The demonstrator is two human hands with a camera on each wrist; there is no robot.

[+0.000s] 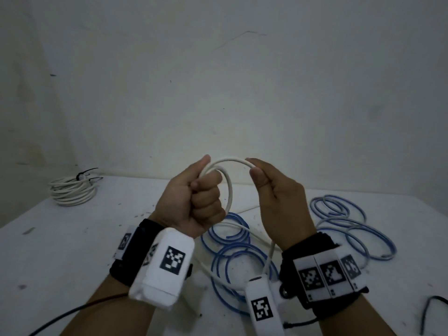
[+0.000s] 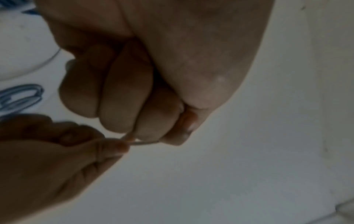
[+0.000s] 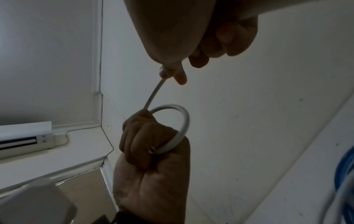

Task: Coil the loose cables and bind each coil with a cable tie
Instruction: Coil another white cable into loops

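Note:
A white cable (image 1: pixel 229 187) is held up above the table between both hands. My left hand (image 1: pixel 198 197) grips a small loop of it in a fist; the cut end pokes out of the fist (image 3: pixel 152 150). My right hand (image 1: pixel 264 180) pinches the cable between thumb and forefinger a short way along the arc (image 3: pixel 168 72). The rest of the white cable (image 1: pixel 244 226) trails down onto the table over loose blue cable (image 1: pixel 230 253). In the left wrist view only a thin stretch of cable (image 2: pixel 143 142) shows between the two hands.
A white coil (image 1: pixel 72 190) bound with black cable ties lies at the table's back left. More blue and pale loops (image 1: pixel 351 226) sprawl at the right. A black cord (image 1: pixel 431 309) lies at the right front. A wall stands close behind the table (image 1: pixel 72 238).

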